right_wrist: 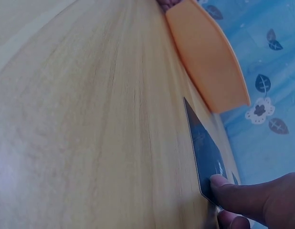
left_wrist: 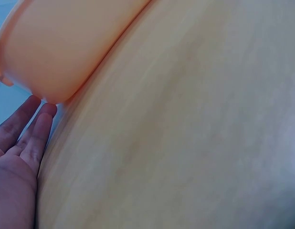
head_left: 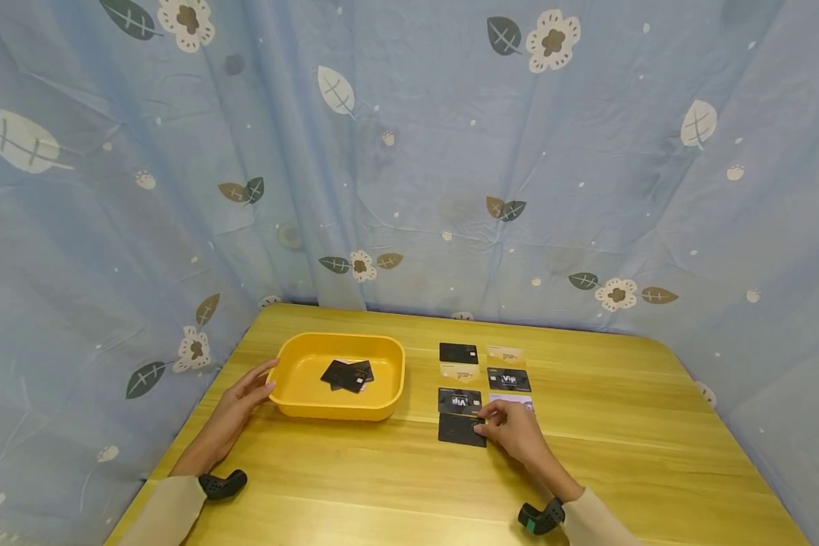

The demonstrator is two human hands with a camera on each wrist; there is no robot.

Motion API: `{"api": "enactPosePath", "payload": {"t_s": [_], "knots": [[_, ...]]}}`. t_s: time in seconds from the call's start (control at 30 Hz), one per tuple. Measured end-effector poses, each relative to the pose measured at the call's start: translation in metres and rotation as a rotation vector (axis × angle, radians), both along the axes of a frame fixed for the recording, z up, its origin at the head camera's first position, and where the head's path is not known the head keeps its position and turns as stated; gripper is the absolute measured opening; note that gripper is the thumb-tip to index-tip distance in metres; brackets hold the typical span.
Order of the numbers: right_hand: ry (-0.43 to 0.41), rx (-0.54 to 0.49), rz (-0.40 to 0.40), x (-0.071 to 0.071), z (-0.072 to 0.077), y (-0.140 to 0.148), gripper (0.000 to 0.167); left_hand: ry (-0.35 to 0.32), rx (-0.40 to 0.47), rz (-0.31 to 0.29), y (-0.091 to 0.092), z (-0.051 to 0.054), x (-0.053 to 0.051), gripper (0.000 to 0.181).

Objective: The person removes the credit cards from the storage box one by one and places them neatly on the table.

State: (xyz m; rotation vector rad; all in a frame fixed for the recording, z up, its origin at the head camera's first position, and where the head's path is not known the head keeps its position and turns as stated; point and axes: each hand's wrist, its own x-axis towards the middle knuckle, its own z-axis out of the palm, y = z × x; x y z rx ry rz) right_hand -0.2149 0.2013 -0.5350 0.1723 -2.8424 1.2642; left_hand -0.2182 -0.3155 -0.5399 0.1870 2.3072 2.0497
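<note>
My right hand pinches a black card by its right edge, at the near end of the left column of cards. In the right wrist view the thumb lies on top of this black card, and other fingertips show below its edge. My left hand touches the left side of a yellow plastic basin with its fingers fairly straight. Several cards, mostly black, lie overlapped in the basin. From the left wrist, the left hand's fingers meet the basin's outer wall.
Just beyond the pinched card lies a black Vip card. Farther back are a pale gold card and a black card. The right column has another gold card, a Vip card and a partly covered purplish card. A patterned curtain hangs behind the table.
</note>
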Motion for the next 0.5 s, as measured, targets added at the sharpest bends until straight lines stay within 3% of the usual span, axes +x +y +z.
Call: {"api": "enactPosePath", "payload": {"t_s": [0.2, 0.5], "knots": [[-0.004, -0.008, -0.004, -0.0010, 0.0000, 0.0018, 0.015, -0.001, 0.004, -0.005, -0.0002, 0.0002, 0.0003, 0.061], [-0.031, -0.108, -0.025, -0.0057, 0.0082, 0.0023, 0.010, -0.003, 0.009, -0.010, -0.0003, 0.0013, 0.0007, 0.060]]}}
